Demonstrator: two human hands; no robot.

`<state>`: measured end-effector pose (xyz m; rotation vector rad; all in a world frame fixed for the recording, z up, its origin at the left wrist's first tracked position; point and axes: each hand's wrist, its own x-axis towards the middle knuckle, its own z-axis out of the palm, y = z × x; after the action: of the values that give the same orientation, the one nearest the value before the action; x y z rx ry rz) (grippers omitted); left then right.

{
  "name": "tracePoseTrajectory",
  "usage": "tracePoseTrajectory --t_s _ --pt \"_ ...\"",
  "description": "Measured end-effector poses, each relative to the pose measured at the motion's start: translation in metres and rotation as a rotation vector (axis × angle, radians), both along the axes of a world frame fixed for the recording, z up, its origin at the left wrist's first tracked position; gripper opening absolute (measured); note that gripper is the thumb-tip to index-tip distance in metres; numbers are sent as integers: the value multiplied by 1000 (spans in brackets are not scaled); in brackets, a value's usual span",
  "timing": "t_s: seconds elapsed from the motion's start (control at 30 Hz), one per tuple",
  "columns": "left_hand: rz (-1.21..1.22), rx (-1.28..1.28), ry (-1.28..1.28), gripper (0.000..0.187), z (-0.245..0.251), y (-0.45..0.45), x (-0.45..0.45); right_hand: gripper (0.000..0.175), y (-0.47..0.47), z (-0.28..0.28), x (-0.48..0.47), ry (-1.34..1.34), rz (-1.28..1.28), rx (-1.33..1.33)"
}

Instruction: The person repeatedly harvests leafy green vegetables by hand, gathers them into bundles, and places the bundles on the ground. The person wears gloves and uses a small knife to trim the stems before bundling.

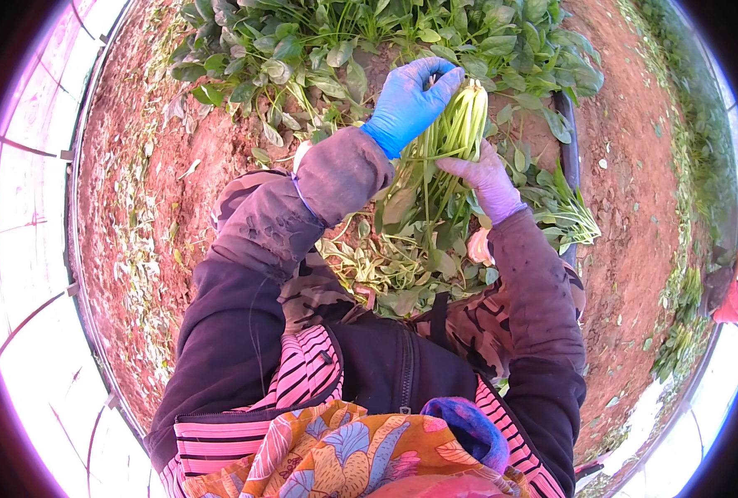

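Observation:
My left hand (416,103), in a blue glove, is curled at the top of a bunch of leafy greens that looks like spinach (465,121). Thumb and forefinger pinch together beside the pale cut stem ends, with some stems in the grip. Lower down, my right hand (484,180), in a purplish glove, clasps the same bunch around its stems. The stem ends point up and away from me, and the leaves hang toward my lap. Loose leaves and trimmings (400,267) cover the ground between my knees.
Ahead grows a dense row of the same greens (369,37). A cut bunch (571,215) lies at right, across a dark hose or pipe (568,143). Bare reddish soil (630,187) flanks me. Plastic greenhouse sheeting (26,249) curves along the left. Something red (731,303) shows far right.

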<state>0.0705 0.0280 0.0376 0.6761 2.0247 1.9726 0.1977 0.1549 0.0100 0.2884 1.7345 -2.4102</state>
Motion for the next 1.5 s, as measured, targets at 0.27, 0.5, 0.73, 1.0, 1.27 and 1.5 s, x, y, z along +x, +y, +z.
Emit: tracePoseTrajectory --t_s 0.27,0.5,0.73,1.0,1.27,1.5 --pt "-94 -98 347 28 19 0 8 55 3 0 3 -61 9 -60" --pt "66 -331 800 27 26 3 3 48 0 2 5 -39 -21 8" --pt "149 -392 625 13 27 -1 5 48 0 2 3 -53 -16 57" --pt "-136 156 -206 46 13 -11 -16 66 5 -2 1 69 -39 -64" --pt "-551 291 -471 68 34 1 21 80 7 -5 -10 153 146 384" --pt "-460 340 -249 64 99 27 38 137 18 41 20 591 -212 715"
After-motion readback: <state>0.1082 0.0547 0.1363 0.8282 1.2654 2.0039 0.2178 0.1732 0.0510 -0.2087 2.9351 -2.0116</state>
